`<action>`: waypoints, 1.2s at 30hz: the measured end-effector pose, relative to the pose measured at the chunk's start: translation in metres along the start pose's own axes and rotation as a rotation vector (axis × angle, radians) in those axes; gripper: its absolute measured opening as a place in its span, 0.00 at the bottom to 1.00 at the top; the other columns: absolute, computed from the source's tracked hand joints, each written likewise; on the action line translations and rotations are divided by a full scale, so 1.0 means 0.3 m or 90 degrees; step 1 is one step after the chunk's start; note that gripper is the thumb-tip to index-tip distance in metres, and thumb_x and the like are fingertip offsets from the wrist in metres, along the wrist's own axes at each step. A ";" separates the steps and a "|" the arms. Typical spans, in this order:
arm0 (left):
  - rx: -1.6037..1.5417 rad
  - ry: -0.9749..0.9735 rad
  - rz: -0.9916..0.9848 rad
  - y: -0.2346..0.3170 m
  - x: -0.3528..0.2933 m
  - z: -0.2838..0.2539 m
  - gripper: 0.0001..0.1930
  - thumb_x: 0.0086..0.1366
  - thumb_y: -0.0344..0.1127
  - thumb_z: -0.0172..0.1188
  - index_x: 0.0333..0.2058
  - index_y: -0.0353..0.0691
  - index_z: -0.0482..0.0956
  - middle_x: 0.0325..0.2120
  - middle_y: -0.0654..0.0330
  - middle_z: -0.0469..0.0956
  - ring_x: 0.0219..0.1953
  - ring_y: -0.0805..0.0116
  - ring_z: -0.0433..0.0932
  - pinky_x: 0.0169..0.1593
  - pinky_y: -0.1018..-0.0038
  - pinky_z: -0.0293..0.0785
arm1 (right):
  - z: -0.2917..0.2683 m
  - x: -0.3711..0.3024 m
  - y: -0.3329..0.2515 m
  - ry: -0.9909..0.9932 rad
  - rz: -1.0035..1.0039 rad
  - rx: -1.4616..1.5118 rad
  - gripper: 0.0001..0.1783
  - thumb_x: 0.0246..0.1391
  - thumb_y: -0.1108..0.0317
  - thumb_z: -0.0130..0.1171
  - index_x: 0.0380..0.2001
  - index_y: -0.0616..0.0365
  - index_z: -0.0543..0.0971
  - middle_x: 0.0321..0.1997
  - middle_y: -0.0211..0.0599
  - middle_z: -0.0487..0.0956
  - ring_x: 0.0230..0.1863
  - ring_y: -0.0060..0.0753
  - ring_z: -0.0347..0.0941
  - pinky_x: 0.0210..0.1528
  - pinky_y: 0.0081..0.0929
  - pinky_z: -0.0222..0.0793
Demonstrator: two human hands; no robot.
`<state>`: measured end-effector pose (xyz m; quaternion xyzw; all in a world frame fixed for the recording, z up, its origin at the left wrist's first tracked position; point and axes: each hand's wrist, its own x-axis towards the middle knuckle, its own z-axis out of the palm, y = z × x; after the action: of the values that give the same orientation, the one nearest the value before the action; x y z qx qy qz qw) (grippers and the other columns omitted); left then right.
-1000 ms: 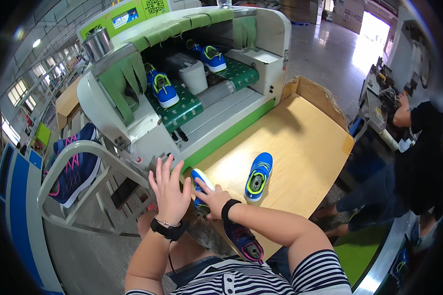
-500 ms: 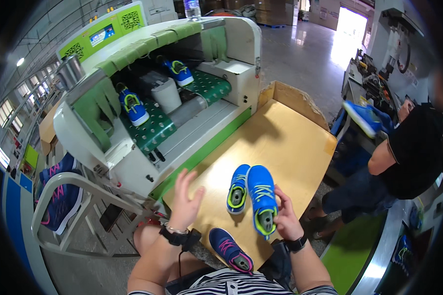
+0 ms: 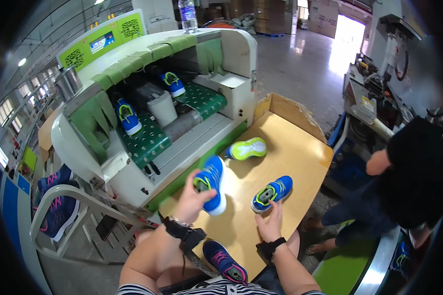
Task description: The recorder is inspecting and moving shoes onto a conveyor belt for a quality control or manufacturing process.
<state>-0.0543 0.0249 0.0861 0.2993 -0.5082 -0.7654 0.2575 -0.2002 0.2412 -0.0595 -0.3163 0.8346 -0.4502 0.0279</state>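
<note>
My left hand [image 3: 194, 199] grips a blue sneaker [image 3: 215, 179] with lime lining by its opening, tilted above the board; the shoe is slightly blurred. My right hand [image 3: 269, 223] has its fingers apart at the heel of a second blue sneaker [image 3: 280, 187], which stands sole down on the wooden board [image 3: 300, 142]. Whether the fingertips press on it I cannot tell. A third sneaker [image 3: 248, 149] lies tipped over near the machine, its lime and white sole showing. Close to my body sits a navy sneaker [image 3: 225, 260] with pink laces.
Ahead stands a white and green machine [image 3: 241, 54]; two blue sneakers [image 3: 128, 117] rest on its dotted green belt [image 3: 150, 142]. Left is a metal rail [image 3: 37, 216] with navy shoes [image 3: 61, 211] behind. A co-worker [image 3: 418, 167] stands at right beside a green surface [image 3: 347, 260].
My empty left hand has taken hold of a blue sneaker. My right hand's sneaker now stands on the board. Another lies tipped over near the machine. The co-worker's shoe is out of sight.
</note>
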 end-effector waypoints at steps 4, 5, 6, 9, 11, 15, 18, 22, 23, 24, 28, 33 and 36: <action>0.180 0.216 0.306 0.277 0.054 -0.054 0.43 0.52 0.20 0.62 0.65 0.42 0.52 0.58 0.52 0.62 0.59 0.59 0.65 0.61 0.67 0.64 | 0.010 0.113 -0.096 0.066 0.112 0.198 0.52 0.45 0.60 0.71 0.66 0.62 0.52 0.73 0.65 0.42 0.75 0.59 0.38 0.73 0.44 0.37; 0.241 0.309 0.352 0.313 0.103 -0.093 0.44 0.51 0.23 0.61 0.66 0.41 0.50 0.61 0.48 0.57 0.63 0.55 0.60 0.65 0.66 0.57 | 0.041 0.133 -0.125 0.088 0.103 0.144 0.52 0.44 0.60 0.72 0.66 0.62 0.52 0.72 0.64 0.43 0.74 0.59 0.39 0.73 0.44 0.38; 0.332 0.414 0.357 0.346 0.151 -0.104 0.44 0.51 0.24 0.61 0.66 0.38 0.48 0.65 0.44 0.50 0.66 0.50 0.56 0.67 0.65 0.55 | 0.063 0.148 -0.140 0.117 0.098 0.083 0.52 0.43 0.60 0.72 0.65 0.62 0.53 0.72 0.63 0.44 0.74 0.58 0.40 0.72 0.44 0.39; 0.422 0.525 0.344 0.373 0.271 -0.229 0.48 0.53 0.30 0.64 0.67 0.34 0.43 0.67 0.42 0.46 0.68 0.46 0.50 0.69 0.63 0.50 | 0.133 0.209 -0.090 0.168 0.051 0.030 0.48 0.43 0.65 0.70 0.63 0.62 0.55 0.71 0.61 0.50 0.72 0.58 0.47 0.71 0.44 0.46; 0.397 0.505 0.344 0.381 0.276 -0.282 0.50 0.54 0.35 0.66 0.68 0.33 0.41 0.67 0.39 0.44 0.69 0.45 0.47 0.70 0.64 0.47 | 0.101 0.225 -0.126 0.133 0.150 0.122 0.45 0.43 0.68 0.67 0.62 0.61 0.56 0.69 0.59 0.54 0.70 0.56 0.51 0.69 0.43 0.49; 0.489 0.382 0.549 0.251 0.147 -0.191 0.47 0.58 0.35 0.65 0.68 0.36 0.44 0.68 0.43 0.41 0.70 0.45 0.45 0.70 0.60 0.45 | -0.011 0.303 -0.026 0.252 0.107 0.401 0.35 0.44 0.78 0.57 0.58 0.59 0.60 0.57 0.45 0.66 0.57 0.41 0.66 0.61 0.36 0.61; 0.620 0.217 0.434 0.050 0.041 -0.202 0.47 0.58 0.40 0.64 0.69 0.38 0.44 0.70 0.43 0.36 0.71 0.44 0.39 0.70 0.51 0.42 | -0.095 0.398 -0.289 0.166 0.007 0.493 0.34 0.46 0.78 0.56 0.58 0.60 0.61 0.55 0.43 0.68 0.56 0.36 0.67 0.61 0.32 0.61; 0.829 0.022 0.011 -0.212 0.068 -0.244 0.50 0.60 0.60 0.57 0.70 0.40 0.41 0.71 0.45 0.31 0.72 0.43 0.31 0.67 0.38 0.32 | -0.010 0.704 -0.705 0.039 -0.290 0.490 0.30 0.49 0.75 0.57 0.58 0.62 0.62 0.55 0.40 0.70 0.57 0.34 0.67 0.64 0.32 0.59; 0.832 0.018 0.016 -0.245 0.088 -0.248 0.50 0.60 0.60 0.57 0.70 0.40 0.41 0.71 0.45 0.31 0.72 0.43 0.31 0.67 0.38 0.32 | 0.025 0.788 -0.786 0.054 -0.377 0.394 0.29 0.50 0.74 0.57 0.57 0.62 0.64 0.55 0.42 0.70 0.58 0.36 0.66 0.63 0.33 0.59; 0.878 0.013 -0.058 -0.269 0.117 -0.241 0.52 0.59 0.63 0.56 0.70 0.41 0.39 0.71 0.46 0.32 0.72 0.43 0.32 0.67 0.37 0.32 | 0.076 0.884 -0.834 -0.024 -0.338 0.395 0.31 0.50 0.75 0.58 0.59 0.55 0.64 0.59 0.44 0.67 0.61 0.42 0.64 0.63 0.38 0.59; 0.935 -0.009 -0.121 -0.420 0.143 -0.268 0.56 0.55 0.69 0.55 0.70 0.43 0.38 0.72 0.49 0.33 0.72 0.44 0.34 0.66 0.33 0.34 | 0.395 1.109 -0.797 -0.090 -0.349 -0.023 0.45 0.49 0.71 0.64 0.68 0.32 0.56 0.73 0.55 0.50 0.70 0.62 0.53 0.67 0.45 0.55; 0.941 -0.010 -0.130 -0.428 0.143 -0.292 0.55 0.56 0.71 0.52 0.71 0.44 0.37 0.72 0.50 0.35 0.72 0.44 0.36 0.65 0.32 0.34 | 0.478 1.024 -0.633 -0.101 -0.237 0.075 0.45 0.56 0.49 0.58 0.71 0.31 0.47 0.73 0.54 0.50 0.72 0.59 0.47 0.66 0.68 0.45; 0.950 0.000 -0.131 -0.420 0.141 -0.303 0.55 0.57 0.70 0.52 0.71 0.44 0.36 0.72 0.49 0.31 0.73 0.45 0.31 0.65 0.32 0.32 | 0.396 0.860 -0.374 -0.377 0.039 -0.348 0.43 0.57 0.31 0.38 0.68 0.44 0.59 0.71 0.48 0.57 0.72 0.51 0.50 0.70 0.64 0.34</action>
<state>-0.0294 -0.0171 -0.0672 0.4400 -0.8616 -0.2381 -0.0863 -0.3106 -0.0331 0.0177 -0.4027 0.8886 -0.1002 0.1952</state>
